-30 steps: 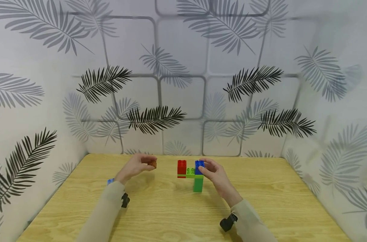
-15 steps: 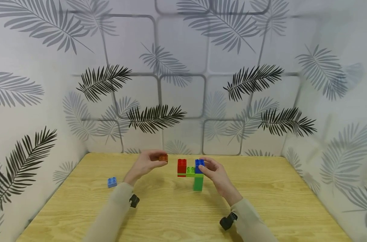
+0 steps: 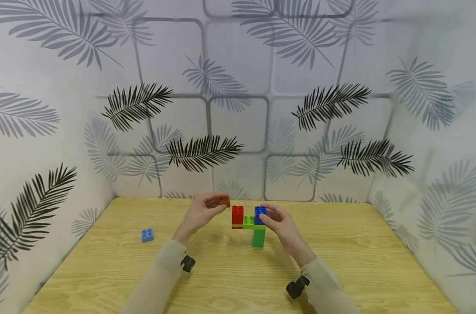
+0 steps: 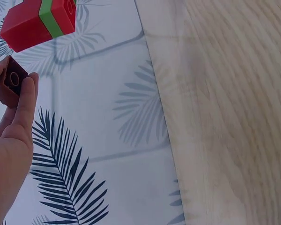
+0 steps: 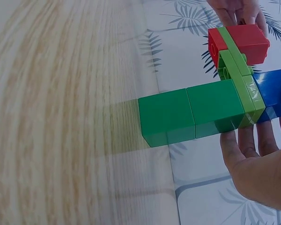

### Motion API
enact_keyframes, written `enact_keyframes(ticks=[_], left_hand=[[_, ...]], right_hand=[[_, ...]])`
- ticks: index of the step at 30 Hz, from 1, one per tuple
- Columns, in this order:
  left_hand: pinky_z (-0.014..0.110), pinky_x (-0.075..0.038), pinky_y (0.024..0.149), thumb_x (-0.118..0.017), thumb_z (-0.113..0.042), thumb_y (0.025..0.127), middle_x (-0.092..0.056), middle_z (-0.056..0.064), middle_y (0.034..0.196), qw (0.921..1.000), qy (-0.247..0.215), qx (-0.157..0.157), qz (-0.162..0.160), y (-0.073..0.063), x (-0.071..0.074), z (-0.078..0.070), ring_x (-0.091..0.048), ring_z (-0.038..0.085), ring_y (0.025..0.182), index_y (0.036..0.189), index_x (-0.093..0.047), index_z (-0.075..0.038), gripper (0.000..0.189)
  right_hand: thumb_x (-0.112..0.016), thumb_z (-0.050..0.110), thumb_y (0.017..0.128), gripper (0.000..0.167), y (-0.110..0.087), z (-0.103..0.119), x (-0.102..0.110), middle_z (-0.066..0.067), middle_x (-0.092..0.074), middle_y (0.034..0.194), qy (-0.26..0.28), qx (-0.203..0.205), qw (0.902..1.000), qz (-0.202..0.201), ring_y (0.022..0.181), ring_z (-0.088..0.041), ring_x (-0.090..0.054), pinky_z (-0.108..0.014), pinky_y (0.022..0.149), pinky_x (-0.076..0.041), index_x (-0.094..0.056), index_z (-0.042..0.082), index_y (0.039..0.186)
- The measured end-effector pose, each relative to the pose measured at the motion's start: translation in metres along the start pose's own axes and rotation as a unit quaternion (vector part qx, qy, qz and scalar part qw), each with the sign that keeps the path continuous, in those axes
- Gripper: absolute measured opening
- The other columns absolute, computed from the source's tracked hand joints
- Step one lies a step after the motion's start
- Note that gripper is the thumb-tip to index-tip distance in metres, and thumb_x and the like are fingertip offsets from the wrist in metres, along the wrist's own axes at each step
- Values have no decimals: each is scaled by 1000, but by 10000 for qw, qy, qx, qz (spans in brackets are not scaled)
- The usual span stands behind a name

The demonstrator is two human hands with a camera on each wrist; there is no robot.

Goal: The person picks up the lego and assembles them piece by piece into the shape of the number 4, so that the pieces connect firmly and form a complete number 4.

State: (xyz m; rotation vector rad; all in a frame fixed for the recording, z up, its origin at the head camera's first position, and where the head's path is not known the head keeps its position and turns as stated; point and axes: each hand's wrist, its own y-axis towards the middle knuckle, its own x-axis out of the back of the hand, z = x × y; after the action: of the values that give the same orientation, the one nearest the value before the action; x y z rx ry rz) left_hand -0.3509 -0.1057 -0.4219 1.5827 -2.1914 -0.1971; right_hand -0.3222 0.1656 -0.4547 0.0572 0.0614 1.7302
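Note:
My left hand pinches a brown brick between thumb and fingers, up and to the left of a built piece. In the left wrist view the brown brick shows its hollow underside, apart from the red bricks. The built piece stands upright: stacked green bricks at the bottom, a light green plate across them, a red brick at the plate's left end, more red beneath it, and a blue brick at its right end. My right hand grips the blue brick.
A light blue brick lies on the wooden table, left of my left forearm. Behind the table rises a leaf-patterned backdrop, which also stands at both sides. A small black camera sits on each wrist.
My left hand has carried the brown brick rightward and up, close to the red brick, uncovering the light blue brick. My right hand and the built piece have stayed in place.

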Motion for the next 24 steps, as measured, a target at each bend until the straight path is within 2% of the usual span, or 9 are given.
enact_keyframes(ticks=[3, 9, 11, 17, 21, 24], left_hand=[[29, -54, 92, -66, -5, 93, -65, 20, 124, 9999, 46, -93, -37, 1, -6, -3, -64, 32, 115, 129, -63, -4, 37], [31, -55, 89, -70, -12, 91, -70, 8, 115, 9978, 481, -433, -171, 3, -21, -5, -66, 22, 106, 124, -67, -13, 33], [34, -55, 88, -70, -13, 91, -70, 7, 114, 9967, 584, -513, -224, 4, -26, -4, -66, 22, 104, 124, -68, -13, 33], [44, -52, 96, -67, -7, 93, -68, 16, 119, 9961, 432, -667, -397, 2, -42, -13, -65, 31, 111, 127, -64, -3, 35], [49, -49, 99, -63, 0, 93, -66, 21, 121, 9950, 413, -840, -342, 1, -48, -24, -63, 35, 115, 128, -62, 2, 35], [50, -50, 97, -62, 2, 93, -65, 22, 122, 9943, 413, -934, -313, 3, -52, -25, -63, 35, 115, 129, -61, 3, 36]], right_hand=[[-67, 27, 94, 50, 0, 0, 1, -13, -57, 133, 3, 12, 10000, -3, 114, -19, -60, -44, 109, -43, -52, 12, 140], [-67, 26, 94, 50, 1, -1, 3, -13, -58, 131, -11, -35, 10000, -47, 114, -19, -59, -44, 108, -43, -53, 11, 140], [-67, 26, 94, 50, 1, -2, 3, -12, -58, 131, -10, -70, 10000, -63, 113, -19, -59, -44, 108, -43, -53, 11, 140], [-69, 30, 93, 55, -1, 0, 3, -12, -58, 131, 11, -144, 9999, -70, 114, -19, -59, -44, 108, -44, -52, 11, 141], [-69, 29, 92, 53, -1, 2, 2, -12, -58, 131, 53, -119, 9998, -117, 114, -19, -60, -44, 107, -44, -54, 13, 140], [-69, 29, 93, 54, -1, 2, 1, -13, -58, 132, 44, -76, 9999, -83, 114, -19, -60, -44, 108, -44, -53, 12, 141]])
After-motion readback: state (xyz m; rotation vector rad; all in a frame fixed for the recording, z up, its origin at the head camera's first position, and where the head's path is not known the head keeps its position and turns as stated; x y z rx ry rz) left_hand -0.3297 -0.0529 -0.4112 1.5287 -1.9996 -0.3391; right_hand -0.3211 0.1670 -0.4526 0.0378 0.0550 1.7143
